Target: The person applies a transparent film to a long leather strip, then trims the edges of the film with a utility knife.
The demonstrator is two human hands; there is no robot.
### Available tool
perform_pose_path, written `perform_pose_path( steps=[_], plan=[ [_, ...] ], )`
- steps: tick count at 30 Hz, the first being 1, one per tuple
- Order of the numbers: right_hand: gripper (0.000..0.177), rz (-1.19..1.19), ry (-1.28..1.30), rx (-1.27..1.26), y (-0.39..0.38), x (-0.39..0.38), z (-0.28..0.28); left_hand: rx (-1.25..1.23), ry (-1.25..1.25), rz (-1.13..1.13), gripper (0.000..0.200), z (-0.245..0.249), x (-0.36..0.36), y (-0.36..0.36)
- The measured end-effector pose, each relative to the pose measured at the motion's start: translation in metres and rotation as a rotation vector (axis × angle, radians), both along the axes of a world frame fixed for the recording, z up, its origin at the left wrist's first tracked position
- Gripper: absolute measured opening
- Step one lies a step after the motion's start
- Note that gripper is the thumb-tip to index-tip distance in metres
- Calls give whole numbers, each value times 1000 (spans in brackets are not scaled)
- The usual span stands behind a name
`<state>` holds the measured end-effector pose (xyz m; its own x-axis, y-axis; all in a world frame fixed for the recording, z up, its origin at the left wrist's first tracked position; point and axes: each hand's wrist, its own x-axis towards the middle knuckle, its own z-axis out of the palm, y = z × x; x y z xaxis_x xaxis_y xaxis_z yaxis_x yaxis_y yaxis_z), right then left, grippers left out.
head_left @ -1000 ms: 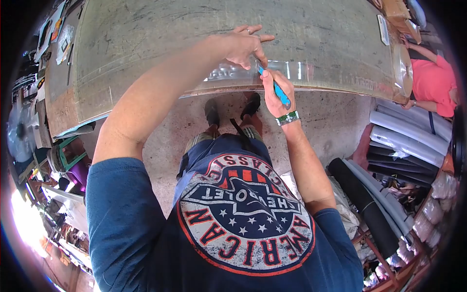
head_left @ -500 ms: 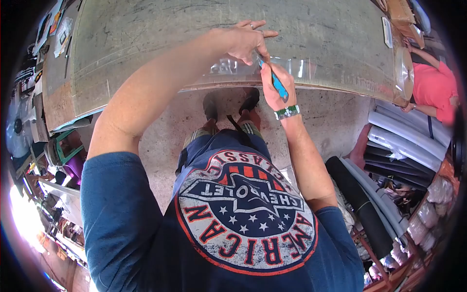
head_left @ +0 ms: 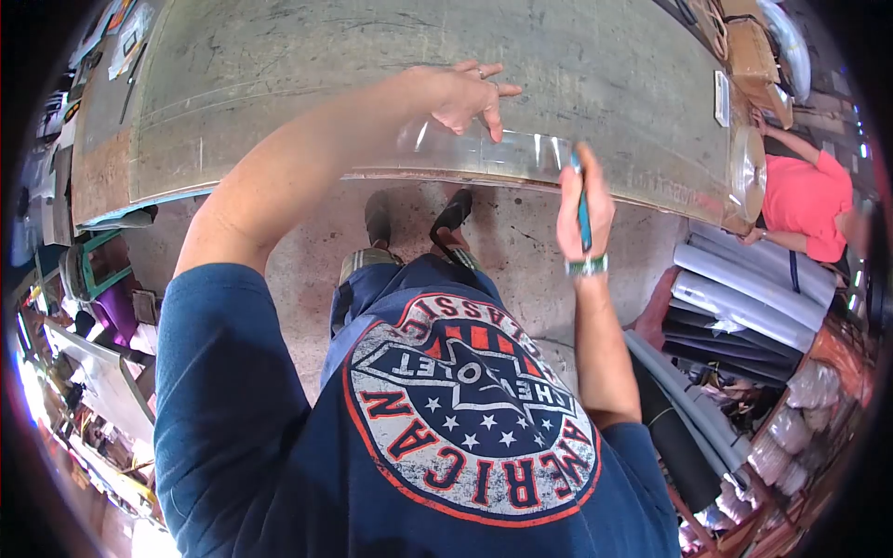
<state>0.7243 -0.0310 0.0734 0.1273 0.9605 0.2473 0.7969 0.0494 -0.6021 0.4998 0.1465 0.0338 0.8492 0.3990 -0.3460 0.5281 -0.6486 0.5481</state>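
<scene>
A strip of clear plastic lies along the near edge of the worn table, catching bright reflections. My left hand, with a ring on one finger, is spread over it, fingertips pressing down at its far edge. In my right hand is a blue utility knife, gripped like a pen with its tip end up toward the table. That hand is at the table's near edge, by the right end of the strip. Its fingertips are slightly blurred.
At the table's right end stand a large roll of clear tape or film, a cardboard box and a person in a pink shirt. Long rolls of material are stacked below on the right. Cluttered shelves line the left.
My right hand has moved right with the utility knife, away from my left hand. The left hand stays on the strip, and the view has shifted slightly.
</scene>
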Motion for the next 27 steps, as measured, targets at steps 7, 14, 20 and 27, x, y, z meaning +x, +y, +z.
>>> perform_pose_path(
  steps=[7, 14, 20, 27],
  plan=[
    [56, 274, -537, 77, 93, 50, -73, 425, -239, 352, 46, -4, -35, -43],
    [68, 273, -314, 129, 98, 60, -77, 522, -299, 826, 46, -25, -54, -112],
    [43, 489, 55, 268, 115, 13, -49, 395, -339, 924, 21, -12, -61, -101],
    [54, 666, 41, -150, 129, -84, -47, 325, -492, 909, 14, -7, -64, -85]
  ],
)
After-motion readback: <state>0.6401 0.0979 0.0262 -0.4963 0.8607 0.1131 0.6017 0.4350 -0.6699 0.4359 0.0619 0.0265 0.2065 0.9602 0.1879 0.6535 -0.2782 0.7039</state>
